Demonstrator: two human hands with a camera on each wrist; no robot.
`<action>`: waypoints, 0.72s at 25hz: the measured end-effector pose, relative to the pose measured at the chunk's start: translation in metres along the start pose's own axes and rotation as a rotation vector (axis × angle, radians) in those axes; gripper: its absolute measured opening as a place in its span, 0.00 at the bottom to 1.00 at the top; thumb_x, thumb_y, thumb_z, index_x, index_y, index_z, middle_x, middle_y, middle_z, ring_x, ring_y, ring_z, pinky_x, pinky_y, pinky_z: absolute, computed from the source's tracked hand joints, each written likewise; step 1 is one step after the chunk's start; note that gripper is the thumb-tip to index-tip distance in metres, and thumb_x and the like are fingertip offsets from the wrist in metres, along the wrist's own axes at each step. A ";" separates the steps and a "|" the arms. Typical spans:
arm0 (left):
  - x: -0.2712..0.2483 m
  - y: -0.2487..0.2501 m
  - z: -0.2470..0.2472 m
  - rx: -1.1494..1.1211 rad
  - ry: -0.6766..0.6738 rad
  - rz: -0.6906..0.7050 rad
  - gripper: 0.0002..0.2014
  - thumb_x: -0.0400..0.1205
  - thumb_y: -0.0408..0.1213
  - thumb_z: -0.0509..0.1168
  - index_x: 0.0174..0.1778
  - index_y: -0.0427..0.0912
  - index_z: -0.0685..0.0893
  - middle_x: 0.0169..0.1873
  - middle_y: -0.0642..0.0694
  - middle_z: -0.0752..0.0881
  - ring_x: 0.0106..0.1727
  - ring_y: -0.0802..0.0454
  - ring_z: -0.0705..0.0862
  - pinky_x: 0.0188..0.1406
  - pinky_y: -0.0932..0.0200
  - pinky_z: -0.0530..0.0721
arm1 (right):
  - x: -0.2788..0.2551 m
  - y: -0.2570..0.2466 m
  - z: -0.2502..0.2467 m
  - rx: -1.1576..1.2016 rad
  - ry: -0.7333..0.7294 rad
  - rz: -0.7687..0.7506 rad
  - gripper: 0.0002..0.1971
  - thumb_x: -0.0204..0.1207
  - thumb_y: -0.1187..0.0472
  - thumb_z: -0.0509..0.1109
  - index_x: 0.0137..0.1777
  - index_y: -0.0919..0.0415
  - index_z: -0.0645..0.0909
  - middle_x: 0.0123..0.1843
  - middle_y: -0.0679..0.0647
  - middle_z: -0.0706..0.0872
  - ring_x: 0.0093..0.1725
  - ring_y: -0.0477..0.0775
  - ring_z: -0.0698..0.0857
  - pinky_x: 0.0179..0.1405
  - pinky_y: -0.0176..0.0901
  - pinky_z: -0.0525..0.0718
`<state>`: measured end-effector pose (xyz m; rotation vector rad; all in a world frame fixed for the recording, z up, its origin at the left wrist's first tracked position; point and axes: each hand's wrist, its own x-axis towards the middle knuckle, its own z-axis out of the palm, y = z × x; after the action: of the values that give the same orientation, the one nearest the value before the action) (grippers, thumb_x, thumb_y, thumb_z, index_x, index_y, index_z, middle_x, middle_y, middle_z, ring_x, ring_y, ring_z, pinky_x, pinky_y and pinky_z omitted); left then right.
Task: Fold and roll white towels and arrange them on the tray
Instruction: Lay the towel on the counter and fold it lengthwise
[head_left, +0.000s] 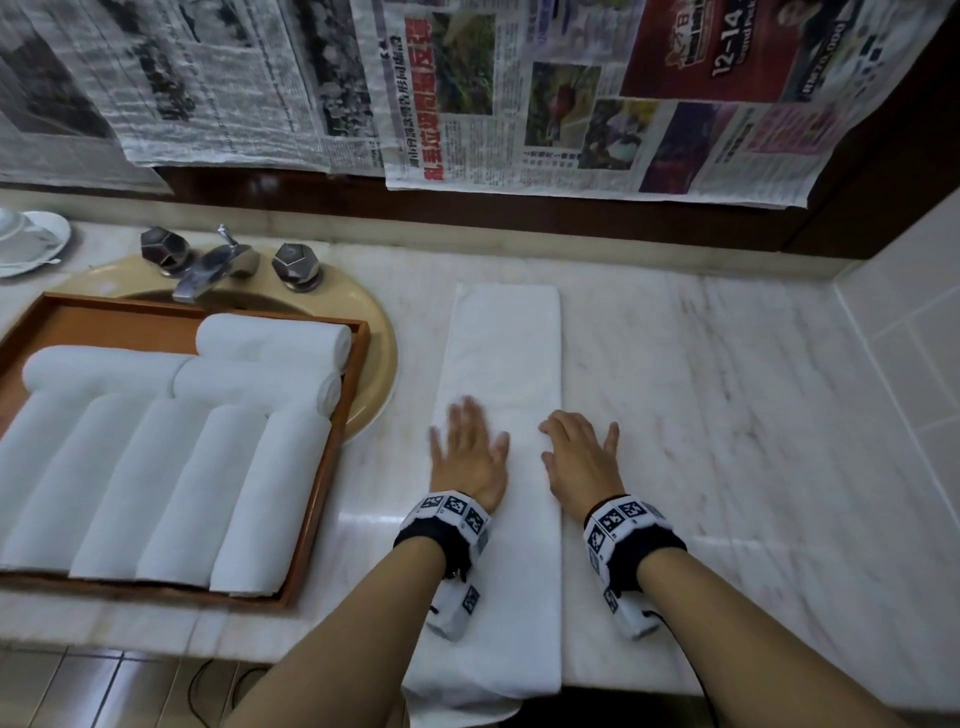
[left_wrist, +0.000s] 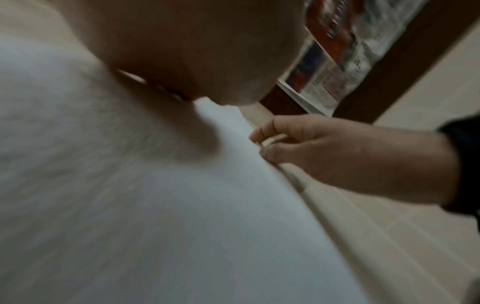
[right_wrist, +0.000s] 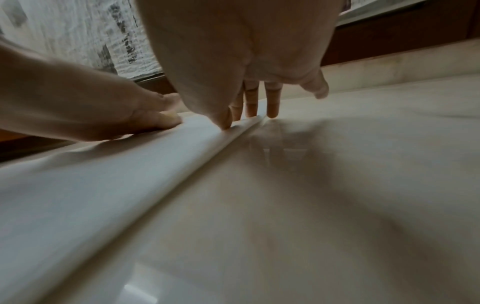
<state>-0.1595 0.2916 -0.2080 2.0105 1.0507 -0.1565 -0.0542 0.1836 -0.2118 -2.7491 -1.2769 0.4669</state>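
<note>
A white towel (head_left: 506, 353), folded into a long narrow strip, lies lengthwise on the marble counter (head_left: 701, 415), and its near end hangs over the front edge. My left hand (head_left: 470, 449) lies flat on the strip with fingers spread. My right hand (head_left: 579, 454) rests along the strip's right edge, fingers straight. In the right wrist view the right hand's fingertips (right_wrist: 249, 111) touch down at the towel (right_wrist: 103, 185) edge, with the left hand (right_wrist: 103, 117) pressing beside them. The wooden tray (head_left: 324, 457) at left holds several rolled white towels (head_left: 171, 483).
The tray sits over a beige sink (head_left: 374, 374) with a chrome faucet (head_left: 208, 265) behind it. A white cup and saucer (head_left: 26, 244) stand at far left. Newspaper (head_left: 519, 104) covers the back wall. A tiled wall (head_left: 909, 338) bounds the counter on the right.
</note>
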 end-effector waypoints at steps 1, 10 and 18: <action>0.008 0.000 -0.006 -0.036 0.098 -0.163 0.34 0.88 0.55 0.34 0.83 0.39 0.32 0.82 0.44 0.29 0.83 0.50 0.28 0.81 0.41 0.31 | 0.004 0.000 -0.003 0.007 0.020 0.005 0.23 0.82 0.59 0.60 0.77 0.53 0.65 0.79 0.48 0.67 0.79 0.52 0.63 0.78 0.67 0.56; 0.058 0.023 -0.032 -0.102 0.123 -0.334 0.35 0.88 0.57 0.35 0.84 0.38 0.33 0.82 0.43 0.30 0.83 0.48 0.29 0.81 0.40 0.31 | 0.038 -0.004 -0.017 -0.108 -0.019 0.045 0.27 0.77 0.57 0.60 0.78 0.54 0.65 0.69 0.51 0.74 0.66 0.57 0.72 0.57 0.54 0.68; 0.100 0.026 -0.049 0.058 0.075 -0.212 0.33 0.89 0.54 0.36 0.84 0.41 0.33 0.83 0.44 0.30 0.84 0.48 0.31 0.82 0.41 0.34 | 0.056 -0.001 -0.021 -0.081 -0.035 0.087 0.31 0.77 0.55 0.59 0.81 0.54 0.60 0.66 0.50 0.78 0.62 0.56 0.75 0.56 0.55 0.67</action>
<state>-0.0889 0.3819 -0.2059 1.9666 1.3202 -0.2273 -0.0150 0.2282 -0.2055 -2.8862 -1.2132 0.4826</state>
